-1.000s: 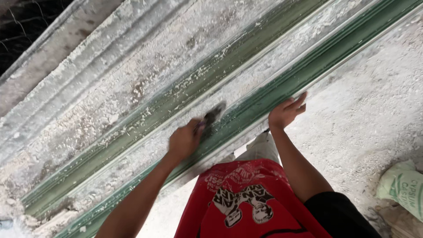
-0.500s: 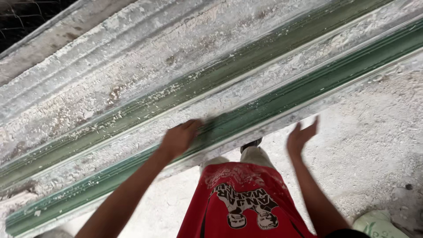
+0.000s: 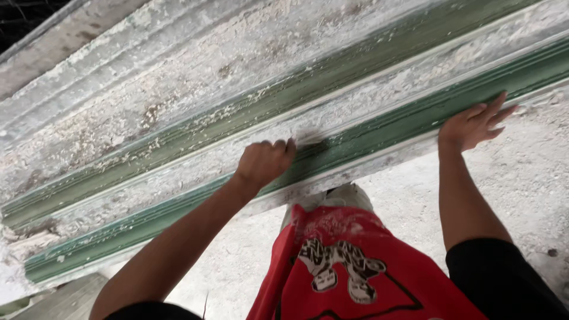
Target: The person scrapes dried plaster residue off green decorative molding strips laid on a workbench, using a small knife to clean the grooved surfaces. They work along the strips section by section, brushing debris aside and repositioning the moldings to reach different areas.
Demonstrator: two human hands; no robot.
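A long moulded form (image 3: 379, 139) with green grooves and a crust of white plaster runs slantwise across the view. My left hand (image 3: 264, 163) is closed in a fist against its near green groove, gripping a small dark tool (image 3: 307, 141) that shows only as a blur past the fingers. My right hand (image 3: 474, 123) lies flat on the form's near edge further right, with its fingers spread and nothing in it.
A dusty concrete floor (image 3: 527, 189) lies below the form on the right. My red printed shorts (image 3: 344, 266) fill the bottom middle. Dark wire mesh (image 3: 24, 18) shows at the top left, and a grey plank (image 3: 59, 299) at the bottom left.
My right hand was lifted off the form half a second ago and now rests flat on its edge, further right. My left hand has stayed in the near groove, still closed on the tool.
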